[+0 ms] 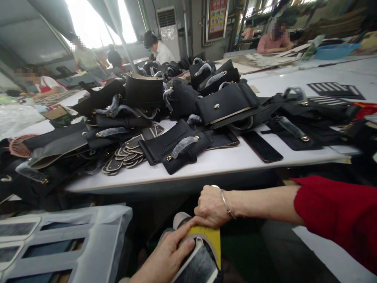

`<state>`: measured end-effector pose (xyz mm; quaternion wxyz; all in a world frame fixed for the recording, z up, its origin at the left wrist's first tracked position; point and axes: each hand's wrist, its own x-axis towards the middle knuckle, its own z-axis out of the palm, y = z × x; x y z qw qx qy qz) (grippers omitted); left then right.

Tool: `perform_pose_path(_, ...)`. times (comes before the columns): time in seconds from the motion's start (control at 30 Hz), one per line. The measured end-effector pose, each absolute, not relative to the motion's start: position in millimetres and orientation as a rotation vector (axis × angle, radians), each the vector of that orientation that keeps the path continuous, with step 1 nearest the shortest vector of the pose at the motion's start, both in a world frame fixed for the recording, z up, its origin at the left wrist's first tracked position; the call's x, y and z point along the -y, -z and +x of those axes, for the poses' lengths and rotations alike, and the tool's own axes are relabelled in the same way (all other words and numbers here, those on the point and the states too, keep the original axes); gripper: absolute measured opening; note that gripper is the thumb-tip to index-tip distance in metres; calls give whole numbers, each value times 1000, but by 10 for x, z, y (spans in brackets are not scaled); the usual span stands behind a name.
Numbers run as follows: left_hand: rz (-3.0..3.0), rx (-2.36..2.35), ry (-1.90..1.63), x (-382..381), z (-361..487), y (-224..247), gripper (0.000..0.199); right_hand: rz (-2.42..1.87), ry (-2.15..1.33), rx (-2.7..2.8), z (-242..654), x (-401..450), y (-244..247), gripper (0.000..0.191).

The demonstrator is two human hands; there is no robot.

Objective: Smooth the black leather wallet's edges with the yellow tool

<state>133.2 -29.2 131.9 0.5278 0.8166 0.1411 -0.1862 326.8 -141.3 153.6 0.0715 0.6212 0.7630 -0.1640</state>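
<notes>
The left hand (167, 255) was cut off at the wrist by the bottom edge. The yellow-edged piece (203, 251) it pressed ran out of view below. The right hand's (210, 206) fingertips were hidden behind that piece.

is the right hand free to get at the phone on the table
Probably not right away: the right hand is gripping a yellow-edged piece below the table edge. The phone lies uncovered near that edge, so the path looks open.

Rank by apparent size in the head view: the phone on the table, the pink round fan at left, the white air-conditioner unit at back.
1. phone
2. air-conditioner unit, farther off, so unsure
3. fan, partly hidden
</notes>
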Motion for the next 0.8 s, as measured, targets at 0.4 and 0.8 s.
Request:
perform_pose_path(0.4,1939,-219,393,361,1356,-1402,42,1912,523,-2201,3179,1487,-1570,52)
perform_pose_path(0.8,2248,-198,366,402,1309,-1365,45,1937,608,-2113,3108,1559,-1634,53)
